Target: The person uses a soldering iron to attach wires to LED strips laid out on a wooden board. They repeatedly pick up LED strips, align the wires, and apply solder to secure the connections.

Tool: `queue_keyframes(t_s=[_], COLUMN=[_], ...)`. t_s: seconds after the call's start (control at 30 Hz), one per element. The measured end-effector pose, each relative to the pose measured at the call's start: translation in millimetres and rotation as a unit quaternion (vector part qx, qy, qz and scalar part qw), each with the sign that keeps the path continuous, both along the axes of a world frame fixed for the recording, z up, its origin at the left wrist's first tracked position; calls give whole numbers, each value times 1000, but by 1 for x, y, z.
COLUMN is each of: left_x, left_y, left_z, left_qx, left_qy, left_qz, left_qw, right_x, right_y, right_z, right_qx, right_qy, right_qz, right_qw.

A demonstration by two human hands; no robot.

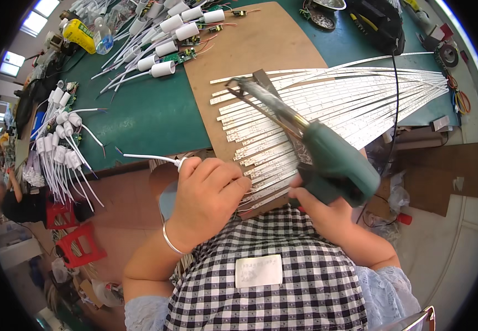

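Note:
My right hand is wrapped round the handle of a green soldering gun. Its metal barrel points up and left, and the tip hangs over the left ends of the fanned white LED strips. Close to the near strips, my left hand is closed, back of the hand up. A white cable sticks out to the left from under its fingers; the rest of what it holds is hidden. Thin wires show beside the fingertips at the strip ends. A dark bar lies across the strips.
Several white cylindrical housings with cables and green circuit boards lie on the green table; another bundle sits at its left edge. Brown board lies under the strips. A black cord runs down at the right. Red stools stand lower left.

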State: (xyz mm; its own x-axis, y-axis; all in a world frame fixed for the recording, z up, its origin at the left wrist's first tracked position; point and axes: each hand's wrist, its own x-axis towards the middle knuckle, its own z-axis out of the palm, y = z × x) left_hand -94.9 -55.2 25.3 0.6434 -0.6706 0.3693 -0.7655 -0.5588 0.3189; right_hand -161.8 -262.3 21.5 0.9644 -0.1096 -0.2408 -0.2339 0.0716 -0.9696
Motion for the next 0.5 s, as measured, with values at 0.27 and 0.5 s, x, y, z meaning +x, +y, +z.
queue_keyframes(t_s=[0.27,0.5], left_x=[-19,-22], left_y=[-5,-12], left_z=[-25,-28], left_qx=[-57,-70], left_qy=[191,205], left_qz=[121,147], left_qw=[973,965], right_x=[-57,-87], right_y=[-58,-85], right_z=[-3,-21], right_qx=[-42,33], right_qy=[50,21], right_qz=[15,94], right_qw=[998,995])
